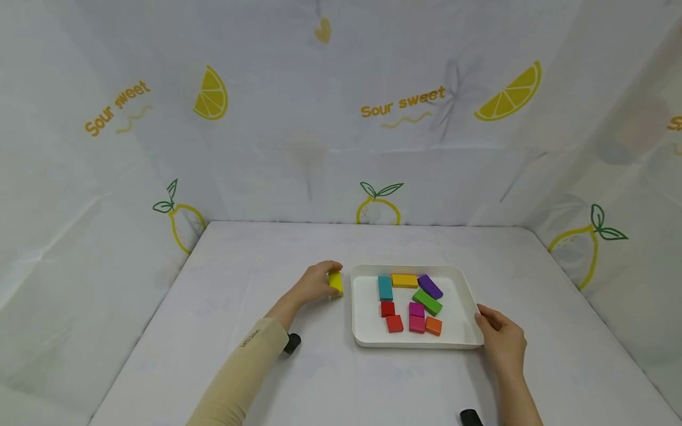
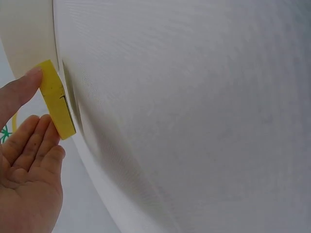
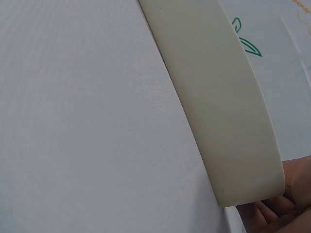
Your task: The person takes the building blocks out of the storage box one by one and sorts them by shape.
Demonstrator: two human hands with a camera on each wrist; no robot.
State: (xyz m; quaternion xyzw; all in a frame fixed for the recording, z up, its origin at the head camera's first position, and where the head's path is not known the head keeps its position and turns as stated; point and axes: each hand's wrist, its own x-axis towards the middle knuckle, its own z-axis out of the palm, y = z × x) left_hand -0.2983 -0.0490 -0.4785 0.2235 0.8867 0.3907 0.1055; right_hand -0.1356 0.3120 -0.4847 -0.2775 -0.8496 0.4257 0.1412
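Note:
My left hand pinches a yellow block between thumb and fingers, just left of the white tray. In the left wrist view the yellow block is tilted close over the white cloth, with a seam across its face. At the tray's right side, my right hand grips the rim with the thumb on top. The tray's outer wall fills much of the right wrist view, and that hand's fingers curl at its corner, partly hidden.
Inside the tray lie a teal block, an orange-yellow block, a purple block, a green block, an orange block, and red and pink blocks. White cloth covers the table; a lemon-print curtain hangs behind.

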